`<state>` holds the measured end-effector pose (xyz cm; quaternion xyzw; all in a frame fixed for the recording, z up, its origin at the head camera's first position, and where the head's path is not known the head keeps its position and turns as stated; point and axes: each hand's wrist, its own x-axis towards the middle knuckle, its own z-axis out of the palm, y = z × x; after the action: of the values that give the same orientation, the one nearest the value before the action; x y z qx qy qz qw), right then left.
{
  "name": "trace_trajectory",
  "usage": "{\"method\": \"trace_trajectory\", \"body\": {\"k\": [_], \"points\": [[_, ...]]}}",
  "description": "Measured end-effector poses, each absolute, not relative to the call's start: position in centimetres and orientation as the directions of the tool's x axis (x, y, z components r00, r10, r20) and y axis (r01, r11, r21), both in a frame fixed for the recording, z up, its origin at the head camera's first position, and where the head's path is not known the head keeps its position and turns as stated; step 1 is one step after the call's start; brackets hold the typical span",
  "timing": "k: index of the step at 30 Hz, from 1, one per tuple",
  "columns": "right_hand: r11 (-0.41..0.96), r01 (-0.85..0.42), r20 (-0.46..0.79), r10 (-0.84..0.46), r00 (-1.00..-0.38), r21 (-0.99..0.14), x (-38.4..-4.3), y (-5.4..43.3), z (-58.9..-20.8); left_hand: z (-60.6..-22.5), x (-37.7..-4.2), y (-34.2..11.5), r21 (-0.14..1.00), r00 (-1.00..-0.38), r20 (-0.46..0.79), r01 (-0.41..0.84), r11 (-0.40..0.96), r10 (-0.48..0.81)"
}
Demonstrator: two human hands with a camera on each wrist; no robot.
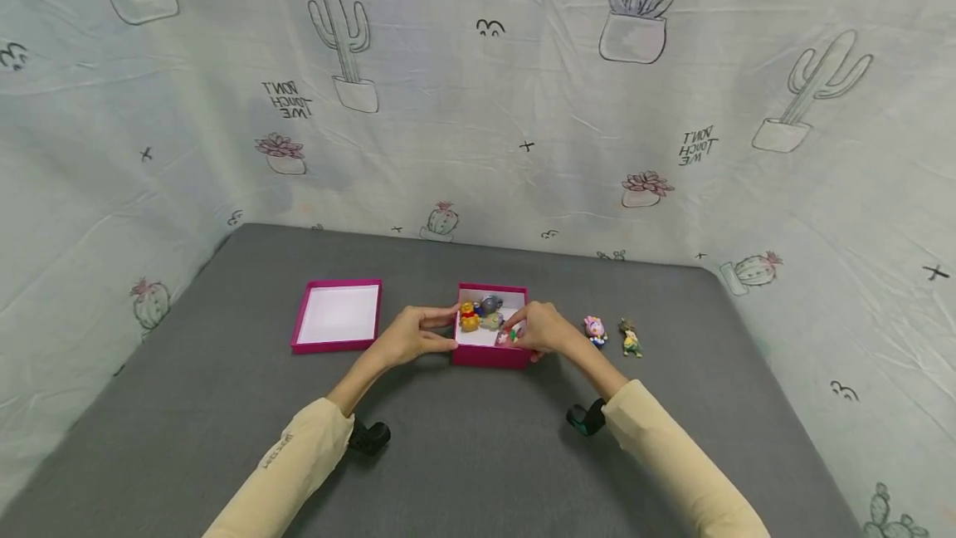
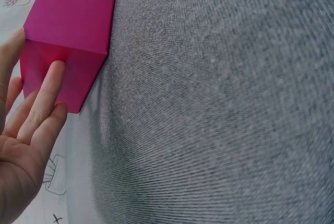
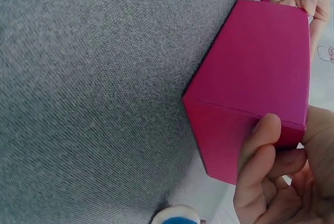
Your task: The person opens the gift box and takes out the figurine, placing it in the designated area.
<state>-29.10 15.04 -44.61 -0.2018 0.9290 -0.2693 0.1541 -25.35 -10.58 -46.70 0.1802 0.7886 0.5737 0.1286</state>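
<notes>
A magenta box (image 1: 490,357) with a white inside stands uncovered on the table. In it lie a yellow-and-red bear figurine (image 1: 469,319), a grey figurine (image 1: 490,305) and a pale greenish figurine (image 1: 492,321). My left hand (image 1: 409,334) rests against the box's left side, its fingers mostly straight. Over the right wall reaches my right hand (image 1: 543,328), its fingertips at a small pink-and-green figurine (image 1: 506,337) in the front right corner, which they seem to pinch and partly hide. In the right wrist view, the other fingers (image 3: 257,169) curl outside that wall.
The box's lid (image 1: 339,315), white inside, lies to the left. Right of the box are a pink-topped figurine (image 1: 595,330) and a green-and-brown figurine (image 1: 631,339). A cactus-print cloth (image 1: 463,106) hangs behind the grey table (image 1: 478,455).
</notes>
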Motion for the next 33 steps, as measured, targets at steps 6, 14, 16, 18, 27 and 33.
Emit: {"method": "trace_trajectory", "body": {"k": [6, 14, 16, 18, 27, 33], "points": [[0.763, -0.320, -0.144, -0.471, -0.870, -0.561, -29.2, 15.2, -44.7, -46.7, -25.5, -10.7, 0.947, -0.899, 0.018, 0.156, 0.282, 0.438], [0.787, -0.304, -0.143, -0.440, -0.887, -0.536, -29.4, 15.0, -45.1, -47.1, -25.5, -10.7, 0.949, -0.897, 0.020, 0.157, 0.275, 0.441], [0.788, -0.303, -0.139, -0.436, -0.889, -0.536, -29.4, 15.0, -45.2, -47.2, -25.5, -10.7, 0.948, -0.897, 0.020, 0.157, 0.276, 0.441], [0.790, -0.304, -0.134, -0.434, -0.891, -0.533, -29.5, 14.9, -45.3, -47.4, -25.6, -10.7, 0.947, -0.897, 0.030, 0.166, 0.273, 0.442], [0.761, -0.391, -0.058, -0.487, -0.871, -0.517, -29.6, 15.3, -45.8, -47.2, -25.6, -10.8, 0.948, -0.896, 0.029, 0.165, 0.271, 0.444], [0.702, -0.431, 0.069, -0.481, -0.874, -0.567, -29.2, 15.9, -46.5, -47.1, -25.6, -10.5, 0.951, -0.897, 0.038, 0.168, 0.259, 0.441]]}}
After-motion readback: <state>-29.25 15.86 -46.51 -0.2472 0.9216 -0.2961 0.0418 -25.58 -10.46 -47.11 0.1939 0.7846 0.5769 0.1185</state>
